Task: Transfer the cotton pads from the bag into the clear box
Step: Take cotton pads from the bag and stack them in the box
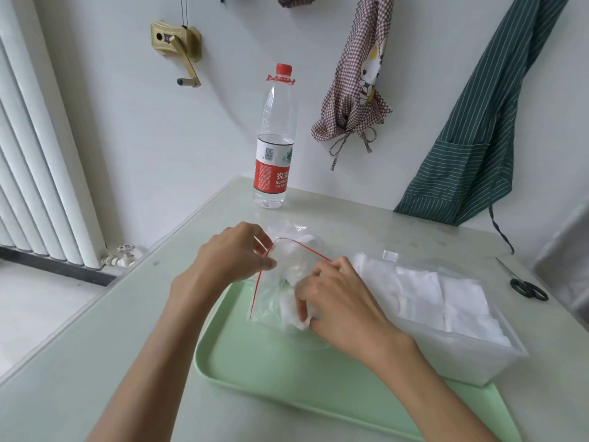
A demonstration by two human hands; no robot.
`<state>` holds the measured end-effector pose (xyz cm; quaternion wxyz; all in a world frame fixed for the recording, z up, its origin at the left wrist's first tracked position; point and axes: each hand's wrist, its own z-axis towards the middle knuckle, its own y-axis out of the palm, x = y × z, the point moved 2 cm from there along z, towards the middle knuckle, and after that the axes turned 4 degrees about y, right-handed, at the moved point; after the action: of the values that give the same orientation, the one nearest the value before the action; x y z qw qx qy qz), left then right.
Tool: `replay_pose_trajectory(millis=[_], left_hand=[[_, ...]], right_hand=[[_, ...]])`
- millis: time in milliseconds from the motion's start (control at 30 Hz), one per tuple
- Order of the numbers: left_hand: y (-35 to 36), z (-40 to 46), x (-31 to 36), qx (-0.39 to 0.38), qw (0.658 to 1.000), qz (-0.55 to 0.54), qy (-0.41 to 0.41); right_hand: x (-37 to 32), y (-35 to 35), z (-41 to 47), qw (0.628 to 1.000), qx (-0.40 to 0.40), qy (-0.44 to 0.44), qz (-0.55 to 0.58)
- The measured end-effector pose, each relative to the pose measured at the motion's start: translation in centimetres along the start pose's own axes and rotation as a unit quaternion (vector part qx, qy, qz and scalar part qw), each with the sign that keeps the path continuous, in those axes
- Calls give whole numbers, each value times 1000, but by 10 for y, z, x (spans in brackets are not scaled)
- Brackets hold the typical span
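While our left hand (234,253) pinches the red-striped mouth of the bag (288,275) to keep it open and lifted, our right hand (331,298) is inside the opening, fingers curled around a small wad of cotton pads (299,317). Both hands are closed on something: left on the bag rim, right on the pads. We can't tell how many pads are in that grip; the plastic blurs it.

The bag sits on the far-left part of the green tray (287,371), with the clear box (462,352) on the tray just beside it to the right. We judge that layout is deliberate: short carry from bag to box, and the tray catches strays. The box already holds a thick layer of pads (446,298), flat and roughly stacked, so the task looks well along. A few still show white inside the bag.

Next move as we read it: draw the right hand out without dragging the bag along, which is why the left keeps hold of the rim. Risk: thin plastic clings, and pads may spill onto the tray.

Off-task on the bench (95,346): water bottle (274,148) at the far edge, scissors (526,285) to the right of the box. Aprons hang on the wall behind.
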<state>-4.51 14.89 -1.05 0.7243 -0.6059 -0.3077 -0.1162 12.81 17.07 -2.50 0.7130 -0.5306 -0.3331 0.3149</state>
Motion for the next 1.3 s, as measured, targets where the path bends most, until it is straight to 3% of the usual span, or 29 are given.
replay_pose_trajectory(millis=[133, 300, 433, 533, 633, 733, 800, 933, 1000, 1167, 1300], left_hand=[[0, 2, -4, 10, 1000, -3, 2], [-11, -1, 4, 63, 995, -68, 39], [-26, -14, 35, 136, 965, -197, 110], [-20, -27, 65, 32, 952, -264, 154], [-2, -34, 80, -76, 954, -218, 190], [8, -33, 83, -83, 952, -199, 219], [11, -33, 84, -81, 948, -192, 242], [16, -33, 88, -60, 935, -226, 268], [20, -31, 89, -35, 935, -235, 264], [30, -23, 107, -11, 935, -254, 248], [31, -8, 143, -40, 923, -297, 239]], right_hand=[[4, -6, -1, 998, 43, 8, 45], [18, -15, -21, 958, 156, 53, 235], [28, -30, -36, 836, 150, 159, 503], [38, -37, -47, 729, 58, 239, 638], [44, -40, -54, 680, 24, 256, 687], [51, -44, -58, 670, 50, 270, 690], [55, -46, -60, 683, 57, 283, 671], [61, -45, -64, 752, -8, 269, 602], [70, -49, -68, 773, -3, 288, 565], [89, -59, -75, 666, 80, 272, 690], [99, -68, -79, 674, 262, 318, 613]])
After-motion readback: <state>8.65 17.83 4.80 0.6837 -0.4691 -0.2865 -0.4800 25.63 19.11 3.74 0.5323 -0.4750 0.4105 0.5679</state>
